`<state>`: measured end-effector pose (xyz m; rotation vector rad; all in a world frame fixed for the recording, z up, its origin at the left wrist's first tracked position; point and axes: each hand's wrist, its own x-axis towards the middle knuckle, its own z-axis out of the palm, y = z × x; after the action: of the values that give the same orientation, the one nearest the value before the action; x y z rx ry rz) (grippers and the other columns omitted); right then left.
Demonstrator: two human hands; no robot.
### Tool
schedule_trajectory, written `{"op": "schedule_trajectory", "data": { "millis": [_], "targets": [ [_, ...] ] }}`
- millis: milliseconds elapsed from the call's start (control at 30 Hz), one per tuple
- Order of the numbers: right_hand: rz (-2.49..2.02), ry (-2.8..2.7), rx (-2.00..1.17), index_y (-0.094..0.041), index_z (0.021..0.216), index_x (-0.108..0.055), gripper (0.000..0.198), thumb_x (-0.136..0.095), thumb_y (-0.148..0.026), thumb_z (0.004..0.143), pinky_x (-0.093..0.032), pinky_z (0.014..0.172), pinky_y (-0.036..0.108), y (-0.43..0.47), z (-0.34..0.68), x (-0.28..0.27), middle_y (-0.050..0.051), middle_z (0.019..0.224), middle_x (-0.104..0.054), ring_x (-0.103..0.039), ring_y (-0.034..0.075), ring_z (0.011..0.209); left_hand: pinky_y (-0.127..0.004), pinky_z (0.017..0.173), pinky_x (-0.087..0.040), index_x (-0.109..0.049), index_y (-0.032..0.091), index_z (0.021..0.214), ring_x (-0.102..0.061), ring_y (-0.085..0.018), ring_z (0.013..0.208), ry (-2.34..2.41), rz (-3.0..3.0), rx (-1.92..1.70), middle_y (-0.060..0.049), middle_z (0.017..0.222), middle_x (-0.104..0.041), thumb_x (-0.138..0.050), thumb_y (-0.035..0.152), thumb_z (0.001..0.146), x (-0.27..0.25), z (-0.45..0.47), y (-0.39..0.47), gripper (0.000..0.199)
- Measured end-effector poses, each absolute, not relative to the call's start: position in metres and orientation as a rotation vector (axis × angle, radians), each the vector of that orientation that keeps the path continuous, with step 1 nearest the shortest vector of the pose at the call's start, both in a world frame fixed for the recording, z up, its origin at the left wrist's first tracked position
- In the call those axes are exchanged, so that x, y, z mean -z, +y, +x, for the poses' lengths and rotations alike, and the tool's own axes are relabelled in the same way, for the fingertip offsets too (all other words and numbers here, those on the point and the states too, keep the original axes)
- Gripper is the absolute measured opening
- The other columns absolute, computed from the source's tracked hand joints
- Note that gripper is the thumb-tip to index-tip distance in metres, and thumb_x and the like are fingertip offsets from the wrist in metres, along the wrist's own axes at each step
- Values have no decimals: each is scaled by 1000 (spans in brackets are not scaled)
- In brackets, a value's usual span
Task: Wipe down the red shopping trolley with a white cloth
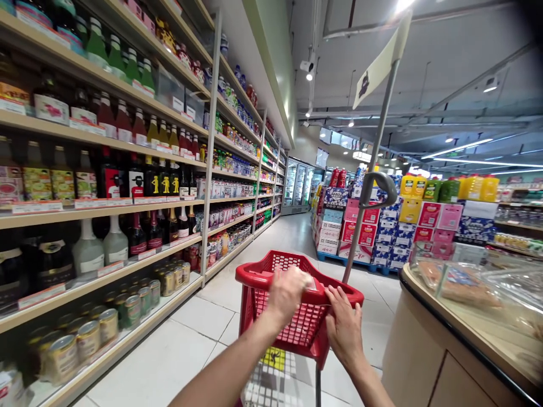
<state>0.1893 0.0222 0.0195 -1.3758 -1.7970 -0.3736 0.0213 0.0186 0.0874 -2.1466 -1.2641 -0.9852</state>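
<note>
A red plastic shopping cart (pixel 297 333) with a latticed basket stands right in front of me. My left hand (pixel 287 294) is closed over the middle of its handle bar (pixel 258 281), blurred by motion. Something whitish shows at its fingers, too smeared to name. My right hand (pixel 344 325) holds the right part of the handle, its fingers laid over the bar. A grey pole (pixel 360 220) with a hooked grip (pixel 379 190) and a pale flag (pixel 384 65) rises at the cart's right side. Below the basket, a yellow patch (pixel 272 358) shows through the lower part.
Shelves (pixel 106 210) of bottles and cans run along the left. A tiled aisle (pixel 271 234) leads ahead to glass-door fridges (pixel 297 181). Stacked drink cartons (pixel 358 232) on blue pallets stand ahead right. A rounded counter (pixel 419 333) with packed food (pixel 460 280) is close on my right.
</note>
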Motion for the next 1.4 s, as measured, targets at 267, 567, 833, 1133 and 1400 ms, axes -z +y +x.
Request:
{"op": "schedule_trajectory", "data": {
  "millis": [267, 567, 833, 1133, 1400],
  "targets": [
    [-1298, -1574, 419, -16, 119, -43, 46, -28, -19, 76, -21, 97, 50, 17, 203, -38, 11, 121, -51, -38, 24, 120, -54, 103, -20, -52, 21, 109, -51, -21, 108, -1443, -2055, 1126, -5, 112, -59, -27, 14, 87, -92, 11, 23, 34],
    [-1274, -1628, 427, -17, 115, -46, 41, -25, -26, 81, -18, 99, 49, 22, 192, -41, 10, 119, -53, -41, 22, 117, -53, 104, -19, -52, 21, 108, -45, -19, 115, -1323, -2182, 1052, -5, 116, -57, -35, 16, 85, -81, 26, 24, 30],
    [-1334, -1614, 383, -16, 114, -48, 42, -25, -27, 81, -20, 98, 50, 27, 199, -31, 9, 115, -55, -42, 23, 115, -49, 104, -23, -54, 21, 106, -45, -16, 115, -1225, -2197, 989, -6, 117, -56, -34, 13, 85, -81, 34, 26, 30],
    [-1309, -1592, 299, -17, 113, -48, 42, -25, -29, 80, -17, 98, 53, 28, 199, -34, 9, 113, -56, -46, 23, 110, -51, 102, -24, -52, 23, 107, -45, -17, 115, -1387, -2091, 988, -3, 114, -59, -34, 9, 83, -86, 18, 35, 33],
    [-1303, -1633, 259, -19, 115, -47, 41, -27, -29, 79, -20, 95, 53, 25, 200, -40, 9, 112, -57, -49, 22, 106, -55, 102, -18, -54, 22, 104, -47, -18, 113, -1504, -2030, 1081, -5, 112, -60, -33, 7, 82, -86, 6, 44, 34]
  ]
}}
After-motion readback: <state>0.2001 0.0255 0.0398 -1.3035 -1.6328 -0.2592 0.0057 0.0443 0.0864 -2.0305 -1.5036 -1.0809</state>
